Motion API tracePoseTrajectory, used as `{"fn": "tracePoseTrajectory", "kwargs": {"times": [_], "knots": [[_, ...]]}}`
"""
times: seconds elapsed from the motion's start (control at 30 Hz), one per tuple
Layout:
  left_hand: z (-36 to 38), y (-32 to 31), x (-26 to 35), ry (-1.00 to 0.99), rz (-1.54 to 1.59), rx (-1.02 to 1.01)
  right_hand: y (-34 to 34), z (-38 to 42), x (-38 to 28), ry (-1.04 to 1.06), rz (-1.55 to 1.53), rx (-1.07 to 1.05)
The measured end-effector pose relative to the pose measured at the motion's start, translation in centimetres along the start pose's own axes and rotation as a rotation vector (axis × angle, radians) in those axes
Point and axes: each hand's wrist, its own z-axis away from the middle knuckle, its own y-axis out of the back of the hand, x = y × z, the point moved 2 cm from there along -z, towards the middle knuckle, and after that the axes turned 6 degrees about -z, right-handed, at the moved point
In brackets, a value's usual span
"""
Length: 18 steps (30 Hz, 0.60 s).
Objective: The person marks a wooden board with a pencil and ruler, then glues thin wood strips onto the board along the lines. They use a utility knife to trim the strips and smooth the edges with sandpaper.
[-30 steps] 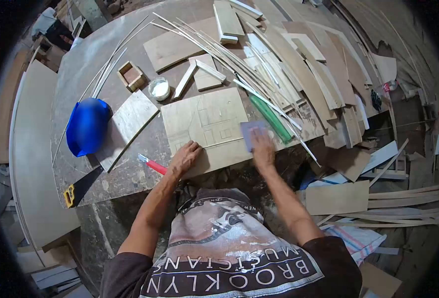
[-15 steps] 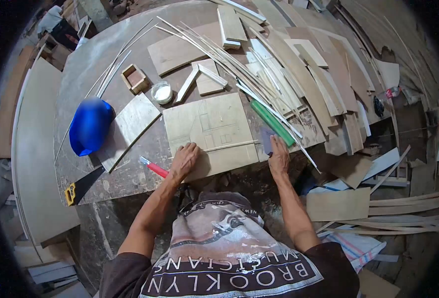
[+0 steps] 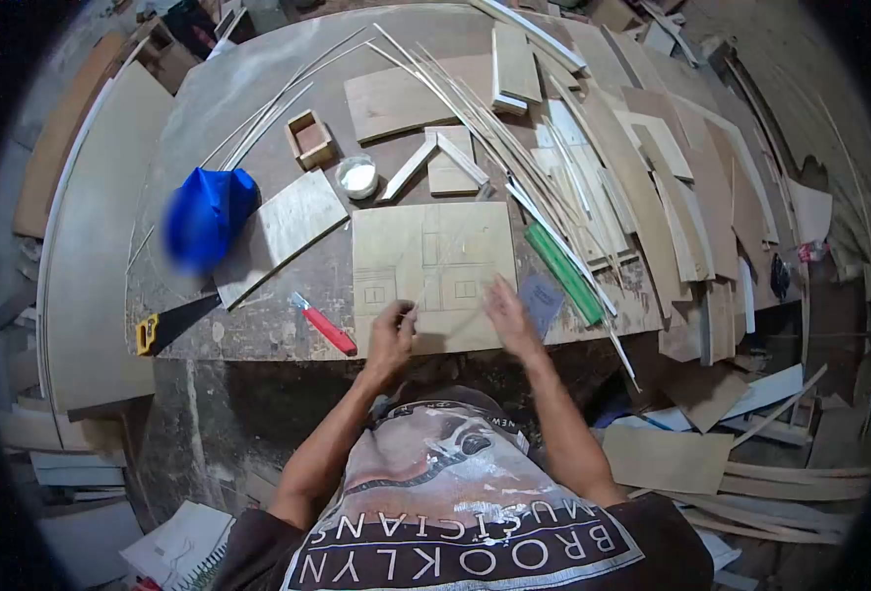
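Observation:
A thin wooden panel [image 3: 386, 236] with pencilled house-like lines lies at the table's near edge. Over its lower left part, my left hand [image 3: 393, 333] is closed on a thin wooden strip [image 3: 447, 258], which slants up and away, partly blurred. My right hand [image 3: 510, 313] is at the panel's right edge, fingers apart and slightly blurred, holding nothing. Just right of it lies a grey flat scraper-like piece [image 3: 541, 298], beside a green long object [image 3: 565, 274]. A red-handled cutter [image 3: 327, 328] rests left of the panel.
A handsaw [image 3: 174, 323], a blue bag-like object [image 3: 204, 219], a board [image 3: 283, 236], a small wooden box [image 3: 309, 139] and a cup of white stuff [image 3: 357, 177] are on the left. Long strips and stacked boards [image 3: 642, 197] cover the right side.
My left hand has lifted the strip from across the panel. My right hand has let go of the grey piece and moved left. The camera view has shifted.

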Motion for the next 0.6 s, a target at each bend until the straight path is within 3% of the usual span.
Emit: {"fn": "tracePoseTrajectory", "kwargs": {"times": [0.13, 0.2, 0.23, 0.27, 0.3, 0.4, 0.43, 0.57, 0.6], "knots": [[0.0, -3.9, 2.4, -0.032, 0.066, -0.166, -4.6, -2.0, -4.0, 0.095, -0.096, -0.057], [-1.3, -4.2, 1.5, -0.021, 0.088, -0.215, -3.1, -2.7, -5.4, 0.087, -0.204, 0.105], [-2.2, -4.3, 1.5, -0.323, -0.254, -0.155, -1.7, -3.3, -5.1, 0.170, -0.171, 0.168], [-3.1, -4.4, 1.3, -0.624, -0.595, -0.085, 0.2, -3.7, -4.8, 0.113, 0.045, 0.197], [-4.2, -4.4, 0.6, -0.632, -0.590, -0.092, 1.8, -3.5, -4.4, 0.049, 0.260, 0.228], [-8.6, -4.3, -1.4, -0.731, -1.031, -0.452, 3.0, -1.7, -2.6, 0.148, 0.458, 0.325], [-9.8, -3.1, -1.1, -0.725, -1.060, -0.416, 2.7, -0.9, -1.9, 0.147, 0.466, 0.335], [-14.4, 1.6, -1.9, -0.316, -1.075, 0.218, -1.1, 0.9, 3.3, 0.102, 0.570, 0.277], [-15.2, 2.5, -2.8, -0.357, -0.942, 0.262, -2.7, 0.6, 4.0, 0.151, 0.591, 0.282]]}}
